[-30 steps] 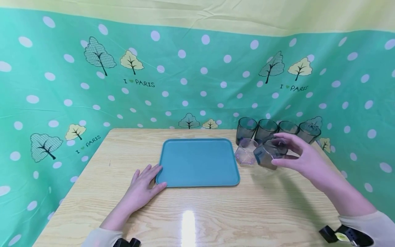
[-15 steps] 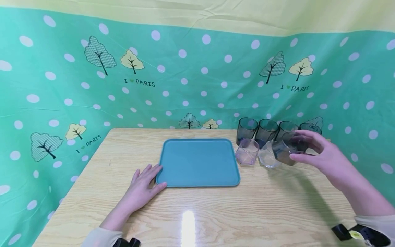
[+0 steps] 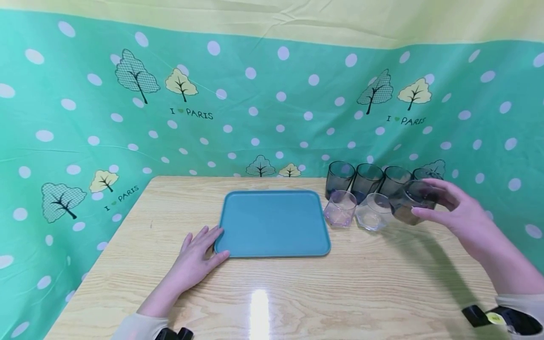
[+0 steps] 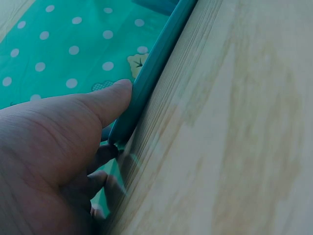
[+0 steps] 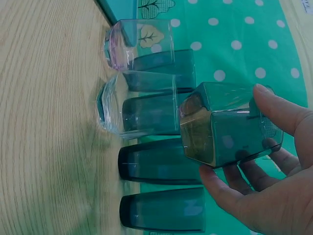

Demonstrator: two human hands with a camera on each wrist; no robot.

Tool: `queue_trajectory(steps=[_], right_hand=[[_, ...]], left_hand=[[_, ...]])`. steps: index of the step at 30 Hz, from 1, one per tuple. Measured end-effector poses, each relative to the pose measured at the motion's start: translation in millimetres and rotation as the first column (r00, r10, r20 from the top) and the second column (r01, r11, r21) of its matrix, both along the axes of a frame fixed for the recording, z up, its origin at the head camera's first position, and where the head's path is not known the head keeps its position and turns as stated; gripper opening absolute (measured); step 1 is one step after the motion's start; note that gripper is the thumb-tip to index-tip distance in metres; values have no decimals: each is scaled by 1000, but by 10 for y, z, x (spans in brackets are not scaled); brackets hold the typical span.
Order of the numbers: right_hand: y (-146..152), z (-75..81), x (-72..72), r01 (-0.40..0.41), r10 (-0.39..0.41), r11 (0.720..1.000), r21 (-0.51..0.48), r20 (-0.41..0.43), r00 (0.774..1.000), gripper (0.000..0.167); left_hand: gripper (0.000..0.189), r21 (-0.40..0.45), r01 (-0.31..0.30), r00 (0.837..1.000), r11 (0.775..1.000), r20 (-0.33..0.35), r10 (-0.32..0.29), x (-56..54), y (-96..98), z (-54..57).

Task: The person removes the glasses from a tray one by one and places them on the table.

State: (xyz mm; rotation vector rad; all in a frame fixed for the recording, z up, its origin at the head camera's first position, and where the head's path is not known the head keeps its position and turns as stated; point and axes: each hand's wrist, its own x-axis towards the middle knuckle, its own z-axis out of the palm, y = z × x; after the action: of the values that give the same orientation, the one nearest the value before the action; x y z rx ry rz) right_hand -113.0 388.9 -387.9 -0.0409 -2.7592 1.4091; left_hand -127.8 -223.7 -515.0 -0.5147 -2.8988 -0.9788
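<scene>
My right hand (image 3: 461, 215) grips a short smoky glass (image 5: 230, 125) with an angular base, thumb on one side and fingers on the other. In the right wrist view the glass is raised off the table, its base facing the row of glasses. Left of it stand a clear glass (image 3: 372, 212) and a clear glass with a pinkish base (image 3: 340, 210), both upright. My left hand (image 3: 197, 259) rests at the left front corner of the blue tray (image 3: 274, 224). In the left wrist view, its thumb touches the tray's rim (image 4: 156, 58).
Several tall dark glasses (image 3: 340, 179) stand in a row along the back right of the wooden table (image 3: 297, 297). The held glass partly covers the rightmost ones. A green polka-dot cloth (image 3: 255, 118) hangs behind the table.
My right hand has carried the smoky glass rightward, away from the two short clear glasses, uncovering the second one. My left hand and the tray have stayed put.
</scene>
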Motion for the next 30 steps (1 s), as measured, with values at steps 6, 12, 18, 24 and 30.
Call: queue_trajectory(steps=[6,12,18,24,30], right_hand=[[58,-36,-14,34,-34,999,-3,-4,999,84],[123,-98,-30,58,-59,997,-43,-24,998,79],[198,-153,-37,90,-90,995,-30,22,996,88],[280,-245,-62,107,-106,994,-24,47,993,92],[299,-357,-98,91,-89,994,-60,25,996,82]], left_hand=[[77,-4,2,1000,1000,2,-2,1,3,9],[77,-5,3,1000,1000,1,-3,0,4,13],[77,-7,2,1000,1000,1,-2,-2,5,10],[77,-10,2,1000,1000,2,-2,5,8,22],[77,-13,2,1000,1000,2,-2,8,12,34]])
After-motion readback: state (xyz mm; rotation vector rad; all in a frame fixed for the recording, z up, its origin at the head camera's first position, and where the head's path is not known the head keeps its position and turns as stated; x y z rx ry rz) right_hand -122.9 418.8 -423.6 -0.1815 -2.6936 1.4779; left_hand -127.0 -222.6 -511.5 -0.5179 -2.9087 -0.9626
